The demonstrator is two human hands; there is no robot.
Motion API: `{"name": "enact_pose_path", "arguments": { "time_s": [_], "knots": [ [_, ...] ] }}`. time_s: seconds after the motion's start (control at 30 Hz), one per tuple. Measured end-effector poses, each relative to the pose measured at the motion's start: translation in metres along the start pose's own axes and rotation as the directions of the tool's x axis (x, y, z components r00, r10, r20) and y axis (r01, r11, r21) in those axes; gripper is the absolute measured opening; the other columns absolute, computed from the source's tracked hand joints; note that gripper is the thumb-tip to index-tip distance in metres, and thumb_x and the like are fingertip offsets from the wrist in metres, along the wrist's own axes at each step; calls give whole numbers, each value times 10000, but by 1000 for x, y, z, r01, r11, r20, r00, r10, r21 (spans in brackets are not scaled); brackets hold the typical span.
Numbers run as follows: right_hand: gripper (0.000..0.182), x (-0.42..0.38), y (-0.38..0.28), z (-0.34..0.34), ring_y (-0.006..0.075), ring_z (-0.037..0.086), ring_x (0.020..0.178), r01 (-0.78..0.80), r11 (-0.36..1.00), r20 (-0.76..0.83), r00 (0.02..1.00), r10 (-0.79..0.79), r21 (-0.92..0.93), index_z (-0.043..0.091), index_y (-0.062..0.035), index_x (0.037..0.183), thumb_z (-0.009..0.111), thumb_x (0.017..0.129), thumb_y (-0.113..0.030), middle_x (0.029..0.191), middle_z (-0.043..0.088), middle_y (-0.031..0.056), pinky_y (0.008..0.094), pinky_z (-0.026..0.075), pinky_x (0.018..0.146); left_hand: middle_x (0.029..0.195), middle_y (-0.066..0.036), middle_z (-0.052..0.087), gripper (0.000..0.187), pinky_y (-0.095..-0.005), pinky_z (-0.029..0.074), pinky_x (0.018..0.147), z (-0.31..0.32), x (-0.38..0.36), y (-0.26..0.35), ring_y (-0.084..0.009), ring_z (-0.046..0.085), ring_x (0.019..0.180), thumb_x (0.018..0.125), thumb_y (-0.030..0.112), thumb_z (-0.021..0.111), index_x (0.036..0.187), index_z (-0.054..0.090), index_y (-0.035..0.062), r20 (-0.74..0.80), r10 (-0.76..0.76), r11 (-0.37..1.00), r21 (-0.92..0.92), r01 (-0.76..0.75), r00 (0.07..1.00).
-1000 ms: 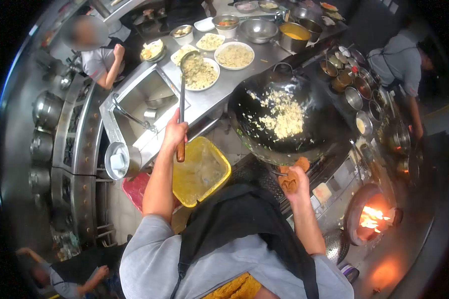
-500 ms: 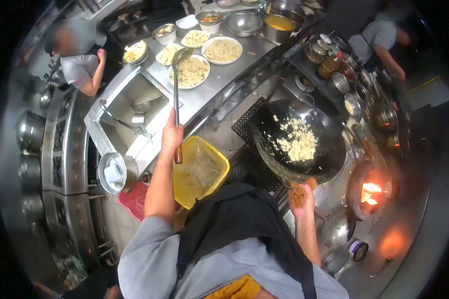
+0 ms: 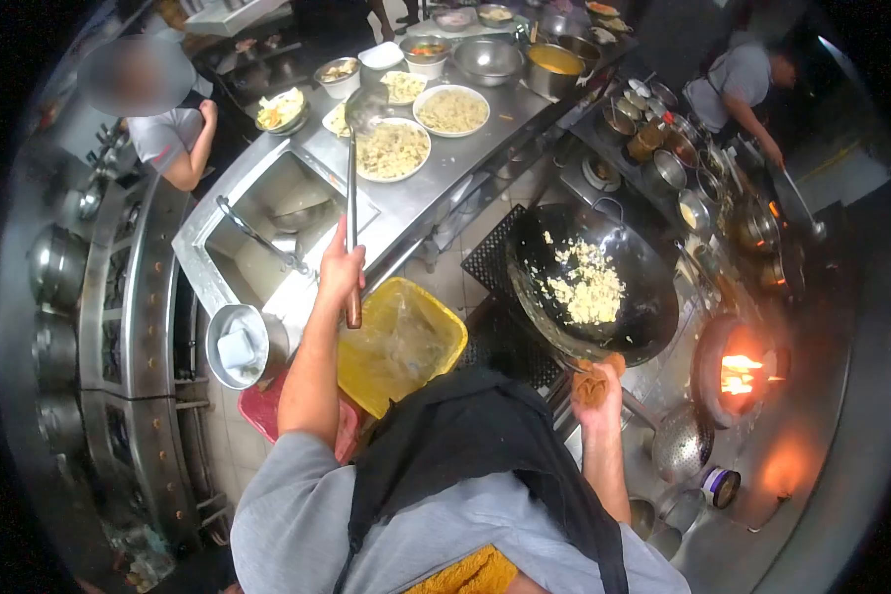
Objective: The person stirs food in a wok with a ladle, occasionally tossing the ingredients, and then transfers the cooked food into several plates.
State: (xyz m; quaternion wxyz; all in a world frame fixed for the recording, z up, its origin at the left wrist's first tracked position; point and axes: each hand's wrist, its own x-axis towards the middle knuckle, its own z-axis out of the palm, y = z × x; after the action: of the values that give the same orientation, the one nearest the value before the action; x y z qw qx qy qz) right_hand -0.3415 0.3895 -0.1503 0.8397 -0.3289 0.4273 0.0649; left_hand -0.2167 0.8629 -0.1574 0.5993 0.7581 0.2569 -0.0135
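My left hand [image 3: 343,273] is closed round the handle of a long ladle [image 3: 352,188]. The ladle's bowl hangs over the near edge of a plate of pale fried rice [image 3: 394,150] on the steel counter. On the other side, my right hand [image 3: 600,392] grips the rim of a large black wok [image 3: 653,312] through a folded brown cloth [image 3: 594,384]. The wok is tilted and off the flame, with a heap of pale yellow-white fried rice [image 3: 588,285] in it.
A lit burner [image 3: 741,374] flames at right, near a perforated strainer [image 3: 683,445]. A sink [image 3: 257,238], a yellow bin [image 3: 406,346] and a metal pot [image 3: 238,346] lie to the left. Filled plates and bowls line the counter [image 3: 445,178]. Co-workers stand at left [image 3: 168,144] and right [image 3: 733,89].
The ladle's bowl has turned and shifted slightly right over the plates. The wok has moved only a little. At right, the co-worker's arm now extends with a long-handled tool.
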Motion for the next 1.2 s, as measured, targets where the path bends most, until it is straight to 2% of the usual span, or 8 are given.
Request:
{"name": "enact_pose_path", "arguments": {
  "time_s": [0.17,0.23,0.3,0.5,0.87,0.93,1.17,1.2],
  "knots": [
    [183,0,0,11,251,657,804,-35,999,5,999,35,12,579,-76,958,642,805,-155,889,660,76,371,562,728,628,1,466,775,-286,411,401,-28,-40,29,-132,436,411,914,70,547,1580,171,194,366,66,725,-657,208,928],
    [173,2,-4,5,250,660,800,-46,999,33,998,46,14,580,-76,950,639,803,-145,885,661,74,363,567,731,643,-40,526,797,-319,450,426,-21,-80,40,-174,513,455,908,90,564,1579,157,229,281,2,997,-69,18,960],
    [155,2,-5,5,252,663,782,-48,998,84,996,44,38,584,-86,940,637,801,-130,869,659,70,357,578,699,687,-95,609,802,-385,500,478,-2,-124,28,-244,619,555,889,91,565,1572,178,257,275,347,703,556,-443,896],
    [55,-2,7,11,247,671,691,77,995,59,995,-81,64,635,-185,872,627,820,-171,848,682,63,320,571,562,840,-203,682,746,-492,536,575,25,-158,-6,-346,679,696,873,115,540,1551,246,225,755,81,418,567,-710,651],
    [167,24,11,-20,296,681,759,25,995,-5,1000,-25,94,614,-59,927,638,817,-182,872,689,120,410,583,661,1348,-238,557,670,-405,516,894,99,-155,40,-363,652,995,918,131,582,1530,308,136,737,37,869,310,-386,675],
    [196,11,15,-26,298,677,759,98,995,-18,995,-98,-2,603,-36,940,636,820,-187,903,684,136,427,568,648,1040,-202,652,701,-310,502,433,99,-154,49,-140,556,486,936,117,542,1561,228,153,732,-39,938,262,-228,681],
    [221,26,88,-66,266,672,736,409,777,14,889,-459,-479,560,-3,1035,583,834,-92,872,645,126,394,580,640,660,7,483,717,-262,401,406,145,-147,17,-103,448,458,933,86,547,1564,219,181,715,-263,958,272,88,648],
    [211,35,83,-60,261,673,743,402,794,6,893,-450,-456,576,-6,1020,587,831,-98,860,648,117,387,575,645,656,30,463,634,-247,368,410,165,-154,13,-87,426,463,946,97,546,1516,286,195,836,-304,906,106,410,456]
  ]
}}
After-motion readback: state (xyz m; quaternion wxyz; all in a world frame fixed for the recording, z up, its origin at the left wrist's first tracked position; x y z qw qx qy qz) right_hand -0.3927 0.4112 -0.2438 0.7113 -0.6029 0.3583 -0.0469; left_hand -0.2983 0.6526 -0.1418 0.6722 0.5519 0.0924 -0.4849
